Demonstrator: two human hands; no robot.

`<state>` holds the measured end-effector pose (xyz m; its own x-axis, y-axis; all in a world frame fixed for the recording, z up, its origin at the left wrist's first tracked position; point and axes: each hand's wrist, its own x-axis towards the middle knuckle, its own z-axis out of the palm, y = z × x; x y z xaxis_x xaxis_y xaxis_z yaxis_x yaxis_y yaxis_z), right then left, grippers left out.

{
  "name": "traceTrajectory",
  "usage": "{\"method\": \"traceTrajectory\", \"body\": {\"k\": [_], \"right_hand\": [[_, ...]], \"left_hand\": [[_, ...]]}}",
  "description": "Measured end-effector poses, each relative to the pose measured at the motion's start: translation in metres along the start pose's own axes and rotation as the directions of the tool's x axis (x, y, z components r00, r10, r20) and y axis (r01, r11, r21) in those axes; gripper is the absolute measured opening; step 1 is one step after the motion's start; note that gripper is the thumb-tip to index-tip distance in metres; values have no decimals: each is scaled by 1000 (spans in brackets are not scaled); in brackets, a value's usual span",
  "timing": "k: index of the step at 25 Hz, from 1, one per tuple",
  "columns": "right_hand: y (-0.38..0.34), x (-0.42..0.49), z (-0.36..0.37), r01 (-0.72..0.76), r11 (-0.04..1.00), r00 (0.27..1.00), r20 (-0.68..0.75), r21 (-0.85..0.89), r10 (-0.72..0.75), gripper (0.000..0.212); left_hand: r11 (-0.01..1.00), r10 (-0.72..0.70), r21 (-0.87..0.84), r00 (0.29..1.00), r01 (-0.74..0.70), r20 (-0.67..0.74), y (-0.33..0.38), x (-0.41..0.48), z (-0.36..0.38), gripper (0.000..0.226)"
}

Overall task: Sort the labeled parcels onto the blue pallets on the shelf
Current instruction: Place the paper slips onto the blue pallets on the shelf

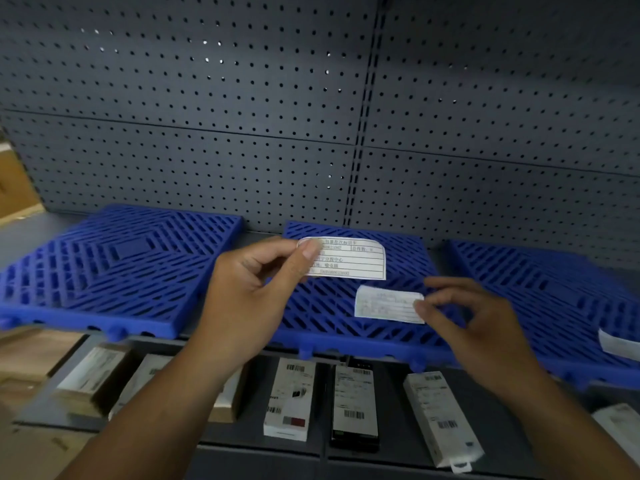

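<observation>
Three blue slatted pallets lie side by side on the shelf: left pallet point(114, 265), middle pallet point(346, 327), right pallet point(540, 289). My left hand point(249, 292) pinches a white printed label card point(353, 258) by its left end, held above the middle pallet. My right hand point(474, 320) pinches a smaller white label slip point(388, 303) by its right end, just below the card and close over the middle pallet. Several labeled parcels lie on the lower shelf, among them a white box point(291, 400), a black box point(355, 407) and a long white box point(440, 417).
A grey perforated back panel point(311, 116) rises behind the pallets. Another white slip point(620, 344) lies on the right pallet's front edge. Cardboard boxes sit at far left point(17, 188) and lower left point(38, 355). More boxes point(93, 372) lie on the lower shelf's left.
</observation>
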<state>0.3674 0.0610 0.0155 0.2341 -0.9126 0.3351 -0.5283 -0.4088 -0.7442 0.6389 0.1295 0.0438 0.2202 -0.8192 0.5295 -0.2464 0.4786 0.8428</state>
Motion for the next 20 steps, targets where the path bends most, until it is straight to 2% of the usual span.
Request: {"method": "traceTrajectory", "body": {"k": [2, 6, 10, 12, 15, 16, 20], "right_hand": [[15, -2, 8, -63, 995, 997, 43, -80, 67, 5], [24, -4, 10, -80, 987, 995, 43, -142, 87, 6], [28, -4, 10, -84, 989, 995, 38, -122, 89, 7], [27, -5, 10, -76, 995, 997, -13, -70, 75, 7], [14, -7, 7, 30, 998, 973, -230, 61, -15, 3], [4, -6, 6, 92, 992, 966, -248, 89, -67, 7], [-50, -2, 20, 284, 941, 953, -163, 184, -255, 18]], "left_hand": [[1000, 16, 10, 1000, -17, 11, 2, -1, 2, 17], [998, 29, 48, 1000, -30, 3, 2, -3, 8, 16], [999, 18, 50, 1000, -18, 9, 2, -5, 15, 16], [998, 18, 58, 1000, -19, 14, 1, -5, 17, 16], [997, 1, 73, 1000, -3, 25, -3, -5, 16, 18], [997, -2, 76, 1000, 0, 27, -4, -4, 14, 19], [998, -2, 58, 999, 0, 39, -8, -2, -2, 19]]}}
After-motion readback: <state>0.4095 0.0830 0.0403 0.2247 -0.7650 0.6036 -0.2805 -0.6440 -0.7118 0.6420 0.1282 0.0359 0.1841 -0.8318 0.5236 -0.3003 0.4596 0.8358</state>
